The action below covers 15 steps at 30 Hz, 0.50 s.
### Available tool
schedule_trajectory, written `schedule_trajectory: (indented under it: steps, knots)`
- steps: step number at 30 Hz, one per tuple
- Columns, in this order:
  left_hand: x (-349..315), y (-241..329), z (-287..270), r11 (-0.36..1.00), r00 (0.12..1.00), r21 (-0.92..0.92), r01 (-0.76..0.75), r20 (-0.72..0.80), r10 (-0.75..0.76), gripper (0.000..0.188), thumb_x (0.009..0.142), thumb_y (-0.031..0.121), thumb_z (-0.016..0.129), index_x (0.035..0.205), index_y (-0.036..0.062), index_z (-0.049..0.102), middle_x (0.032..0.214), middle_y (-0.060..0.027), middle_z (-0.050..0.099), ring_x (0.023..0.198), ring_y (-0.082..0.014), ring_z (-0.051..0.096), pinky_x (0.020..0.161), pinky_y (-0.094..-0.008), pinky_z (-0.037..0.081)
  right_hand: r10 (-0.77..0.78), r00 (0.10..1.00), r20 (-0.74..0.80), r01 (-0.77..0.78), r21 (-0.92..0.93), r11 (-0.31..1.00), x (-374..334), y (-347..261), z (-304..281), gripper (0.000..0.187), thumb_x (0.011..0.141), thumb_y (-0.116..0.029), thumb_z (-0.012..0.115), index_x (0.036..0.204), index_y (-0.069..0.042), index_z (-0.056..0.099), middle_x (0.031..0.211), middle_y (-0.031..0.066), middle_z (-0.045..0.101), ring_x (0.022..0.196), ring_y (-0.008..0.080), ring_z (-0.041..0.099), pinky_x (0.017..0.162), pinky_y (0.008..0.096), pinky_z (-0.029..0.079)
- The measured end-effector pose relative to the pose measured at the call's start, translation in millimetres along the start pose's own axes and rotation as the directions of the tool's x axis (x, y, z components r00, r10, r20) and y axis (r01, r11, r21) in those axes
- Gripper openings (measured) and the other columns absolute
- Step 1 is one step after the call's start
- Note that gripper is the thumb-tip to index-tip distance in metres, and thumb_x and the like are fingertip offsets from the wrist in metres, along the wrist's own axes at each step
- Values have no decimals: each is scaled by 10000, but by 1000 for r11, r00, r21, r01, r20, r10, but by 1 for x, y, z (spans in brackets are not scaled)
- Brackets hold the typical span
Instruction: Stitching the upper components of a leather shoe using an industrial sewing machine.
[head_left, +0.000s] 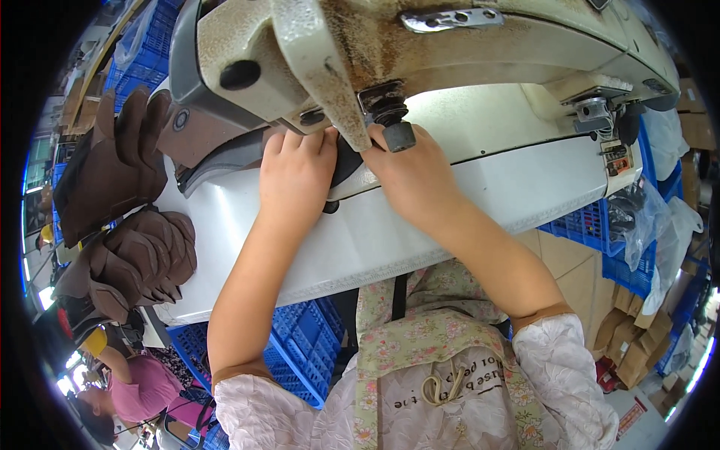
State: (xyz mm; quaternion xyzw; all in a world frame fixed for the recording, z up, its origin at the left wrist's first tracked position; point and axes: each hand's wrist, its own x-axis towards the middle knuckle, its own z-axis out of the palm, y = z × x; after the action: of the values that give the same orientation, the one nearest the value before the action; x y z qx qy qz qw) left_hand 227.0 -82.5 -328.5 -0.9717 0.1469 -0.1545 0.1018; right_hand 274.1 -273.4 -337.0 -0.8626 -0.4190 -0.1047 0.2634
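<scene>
Under the head of a beige, rust-stained sewing machine, both my hands work close together on the white table. My left hand is closed, its fingers curled over a dark, flexible piece that looks like a shoe part. At that piece's right edge my right hand is also closed, its fingertips partly hidden behind the machine's lever and black knob. Left of my left hand lies a brown leather-like piece with a round mark and a dark curved edge; I cannot tell whether it joins the held piece.
Stacks of brown shaped pieces and more brown curved pieces sit at the table's left end. Blue crates stand below the table, others at right with plastic bags. Another person in pink sits at lower left.
</scene>
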Motion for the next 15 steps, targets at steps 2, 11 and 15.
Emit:
schedule_trajectory:
  steps: [2, 11, 15]
  knots:
    - [1, 1, 2, 1000, 1000, -7, 6, -23, -6, 369, 880, 87, 617, 1241, 114, 689, 939, -51, 630, 903, -250, 630, 824, -379, 501, -3, 1000, -1, 3, -25, 1000, 1, 1, 1, 76, 761, -120, 643, 713, -62, 641, 868, 95, 614, 908, 271, 605, 789, 409, 498]
    - [4, 5, 1, 999, 998, 41, 2, -57, 1, 275, 783, 113, 637, 1041, 38, 697, 935, -36, 617, 932, -203, 597, 766, -345, 469, -15, 995, -102, 9, -52, 999, 0, 4, 2, 113, 800, -132, 651, 764, -34, 695, 939, 100, 648, 935, 265, 610, 812, 412, 495]
    - [-7, -3, -18, 995, 994, -88, 42, 100, -33, 399, 853, 22, 617, 1248, 47, 664, 1054, -106, 665, 972, -309, 641, 868, -409, 503, 37, 999, -38, -37, 0, 999, -2, 2, 5, 268, 837, -29, 626, 1093, -20, 703, 1135, 120, 687, 964, 353, 628, 880, 457, 519]
